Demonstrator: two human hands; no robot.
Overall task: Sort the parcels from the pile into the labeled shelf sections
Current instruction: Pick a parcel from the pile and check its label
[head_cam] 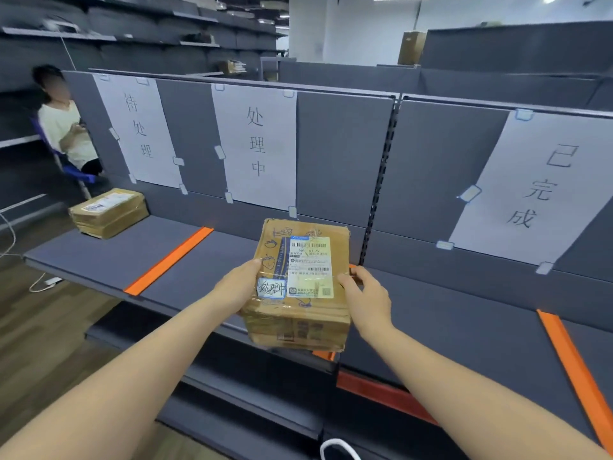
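Cardboard, taped: parcel [300, 283] held in the air over the front edge of the shelf [99, 257], top face up, a small handwritten tag 处理中 stuck at its near left corner.
Left hand [237, 285]: wraps the parcel's left side, thumb on top near the tag, fingers curled under; the underside grip is out of view, so that part is my guess.
Right hand [366, 298]: grips the right side, thumb on the top edge, fingers bent round the far right corner.
Share of load: both hands look about equally engaged; neither is clearly nearer the target.
Long axis: runs away from the person, toward the back panel, tipped slightly left.
Key relation: middle sign [257, 144] reading 处理中 hangs on the back panel straight beyond the parcel, matching the tag; the section floor under it lies just ahead and a little left of the hands.
Section bounds: left orange strip [169, 260] marks the left edge; a bit of orange shows at the upright [381, 180] just right of the parcel.
Likely next move: short push forward and down, no sideways carry needed.
Left section: sign 待处理 [139, 131] above; one flat parcel stack [109, 212] sits at its back left corner.
Right section: sign 已完成 [534, 190]; no parcel visible on the part in view, closed off by the right orange strip [574, 366].
Beyond the shelf: seated person [66, 127] at the far left end.
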